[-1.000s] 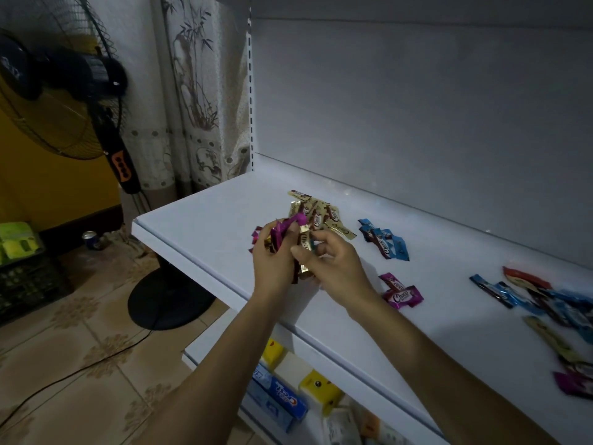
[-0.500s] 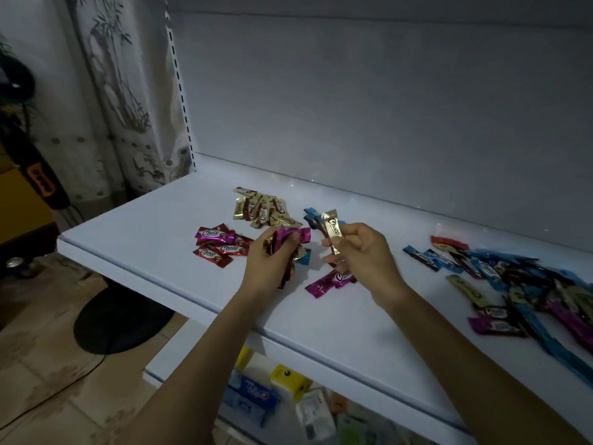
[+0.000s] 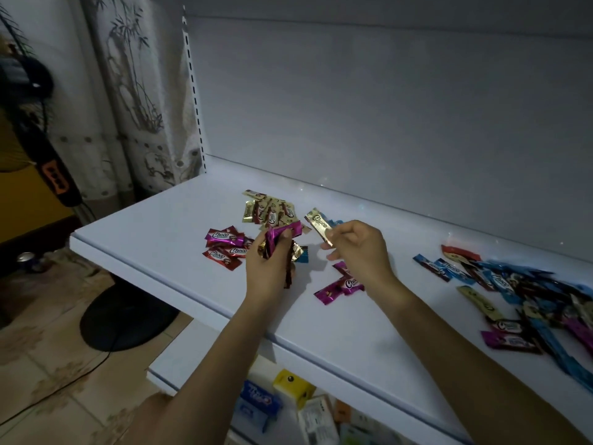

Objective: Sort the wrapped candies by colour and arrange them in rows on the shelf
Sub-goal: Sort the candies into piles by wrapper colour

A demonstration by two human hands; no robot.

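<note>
My left hand [image 3: 271, 263] grips a bunch of mixed candies [image 3: 282, 236], magenta on top with gold and dark red below, just above the white shelf [image 3: 160, 232]. My right hand [image 3: 357, 248] pinches a single gold candy [image 3: 319, 227] by its lower end, held up beside the gold pile [image 3: 268, 210] at the back. A red and magenta group [image 3: 226, 244] lies left of my left hand. Two magenta candies [image 3: 341, 284] lie under my right wrist. A blue candy [image 3: 302, 255] peeks out between my hands. A mixed unsorted heap [image 3: 519, 290] spreads across the right.
The shelf's back panel [image 3: 385, 117] rises behind the candies. A lower shelf [image 3: 288, 403] holds boxed goods. A standing fan [image 3: 54, 175] with a black round base [image 3: 125, 316] stands on the tiled floor at left, by a curtain [image 3: 134, 91].
My right hand has drawn the gold candy away from the bunch in my left hand and lifted it toward the gold pile. The view has swung right, then slightly back.
</note>
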